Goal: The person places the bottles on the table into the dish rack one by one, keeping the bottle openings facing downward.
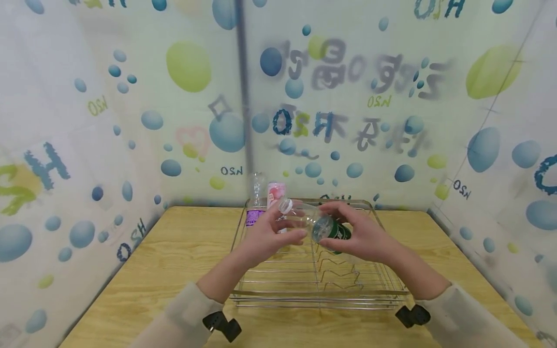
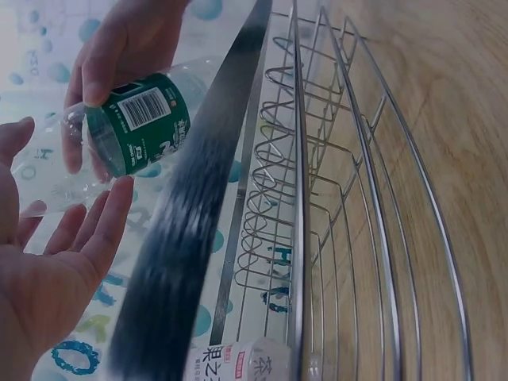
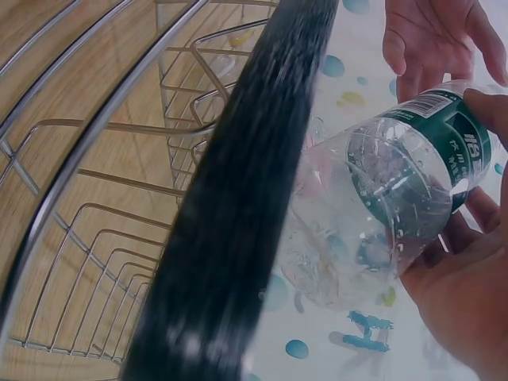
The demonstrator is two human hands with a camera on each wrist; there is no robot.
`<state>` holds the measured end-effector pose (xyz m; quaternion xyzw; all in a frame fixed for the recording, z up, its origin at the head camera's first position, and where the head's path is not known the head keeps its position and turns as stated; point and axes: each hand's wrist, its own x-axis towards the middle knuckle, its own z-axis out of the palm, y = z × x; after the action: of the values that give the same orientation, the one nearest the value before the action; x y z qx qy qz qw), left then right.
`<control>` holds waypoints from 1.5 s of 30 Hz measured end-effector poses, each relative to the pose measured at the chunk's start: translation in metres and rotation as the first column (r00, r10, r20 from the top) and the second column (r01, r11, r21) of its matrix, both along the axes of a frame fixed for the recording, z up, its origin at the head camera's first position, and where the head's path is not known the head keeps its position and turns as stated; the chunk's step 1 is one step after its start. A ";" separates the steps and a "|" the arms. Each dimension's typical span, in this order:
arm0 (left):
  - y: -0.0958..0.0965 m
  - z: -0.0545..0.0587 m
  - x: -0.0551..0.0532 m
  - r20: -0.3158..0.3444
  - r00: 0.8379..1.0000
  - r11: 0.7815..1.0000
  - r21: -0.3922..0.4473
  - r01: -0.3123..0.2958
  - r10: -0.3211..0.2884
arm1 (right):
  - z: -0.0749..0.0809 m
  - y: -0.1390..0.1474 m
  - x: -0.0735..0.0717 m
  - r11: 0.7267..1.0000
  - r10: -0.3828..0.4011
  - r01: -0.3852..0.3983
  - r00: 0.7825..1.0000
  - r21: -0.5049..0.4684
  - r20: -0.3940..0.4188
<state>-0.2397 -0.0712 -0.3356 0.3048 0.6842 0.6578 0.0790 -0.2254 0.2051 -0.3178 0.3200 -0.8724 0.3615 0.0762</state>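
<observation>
A clear plastic bottle (image 1: 306,215) with a green label (image 2: 139,123) lies tilted above a wire rack (image 1: 278,292). Its white cap (image 1: 285,206) points up and to the left. My right hand (image 1: 359,232) grips the bottle around its labelled part, thumb on the near side and fingers over the top. Near the cap end is my left hand (image 1: 265,237), its fingers extended behind the bottle's neck and its thumb held apart below. The left wrist view shows that palm (image 2: 59,278) spread beside the bottle. Water drops cling inside the bottle (image 3: 389,175).
In the rack's back left corner stand a clear bottle with a purple label (image 1: 255,216) and a pink container (image 1: 276,191). The rack sits on a wooden table (image 1: 174,261), enclosed by patterned curtains (image 1: 348,121). Dark straps cross both wrist views.
</observation>
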 end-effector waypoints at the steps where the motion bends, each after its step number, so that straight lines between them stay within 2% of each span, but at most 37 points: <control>1: 0.000 -0.001 0.000 0.006 1.000 1.000 0.003 -0.005 0.005 | 0.000 0.000 0.000 1.000 0.009 -0.009 1.000 0.000 -0.005; 9: -0.007 -0.006 0.002 0.053 0.998 0.999 0.030 -0.028 0.026 | -0.002 0.003 0.000 0.999 0.038 -0.038 0.999 -0.003 -0.020; 16: -0.023 -0.011 0.002 0.085 0.996 0.996 0.080 -0.044 0.037 | -0.007 0.019 -0.002 1.000 -0.007 0.007 1.000 0.002 0.006; 25: -0.040 -0.013 0.001 0.118 0.987 0.990 0.070 -0.121 0.112 | -0.013 0.034 -0.003 1.000 -0.031 0.031 0.998 0.001 0.046; 30: -0.046 -0.014 0.001 0.131 0.985 0.988 0.081 -0.128 0.117 | -0.014 0.036 -0.003 0.999 -0.049 0.049 0.998 -0.006 0.034; 34: -0.050 -0.017 -0.001 0.143 0.983 0.990 0.052 -0.128 0.119 | -0.013 0.036 -0.003 0.998 -0.055 0.056 0.998 -0.026 0.015; 37: -0.054 -0.017 -0.003 0.125 0.983 0.990 0.033 -0.139 0.134 | -0.013 0.037 -0.004 0.998 -0.060 0.060 0.998 -0.029 0.006; 41: -0.057 -0.017 -0.005 0.047 0.985 0.986 0.004 -0.165 0.164 | -0.013 0.038 -0.004 0.998 -0.059 0.059 0.998 -0.025 0.000; 45: -0.057 -0.015 -0.004 -0.079 0.976 0.968 -0.132 -0.212 0.203 | -0.012 0.037 -0.004 0.998 -0.056 0.056 0.998 -0.037 -0.005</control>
<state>-0.2440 -0.1287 -0.3502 0.2462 0.7588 0.6029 0.0087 -0.2296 0.2422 -0.3300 0.2949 -0.8740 0.3744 0.0947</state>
